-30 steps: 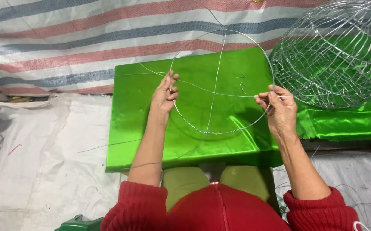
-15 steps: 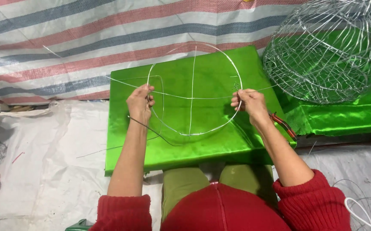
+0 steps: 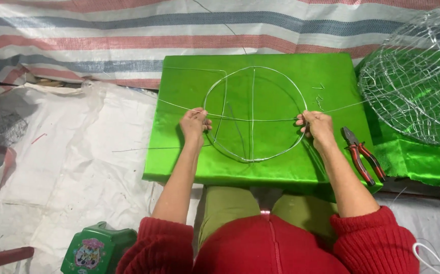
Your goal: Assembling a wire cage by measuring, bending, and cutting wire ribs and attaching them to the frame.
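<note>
A round wire ring (image 3: pixel 260 68) with a vertical and a horizontal cross wire lies over a shiny green cloth-covered board (image 3: pixel 189 157). My left hand (image 3: pixel 195 125) grips the ring's left side where the horizontal wire crosses it. My right hand (image 3: pixel 317 126) pinches the ring's right side at the other crossing. Loose wire ends stick out past both hands. Both arms wear red sleeves.
Red-handled pliers (image 3: pixel 363 153) lie on the green cloth right of my right hand. A domed wire cage frame (image 3: pixel 417 76) stands at the far right. A striped tarp (image 3: pixel 78 35) covers the back, a white plastic sheet (image 3: pixel 78 172) the left floor. A green plastic stool (image 3: pixel 95 248) sits bottom left.
The wire ring has come down flatter onto the green board and both hands have shifted with it. The view has shifted, so the pliers show fully.
</note>
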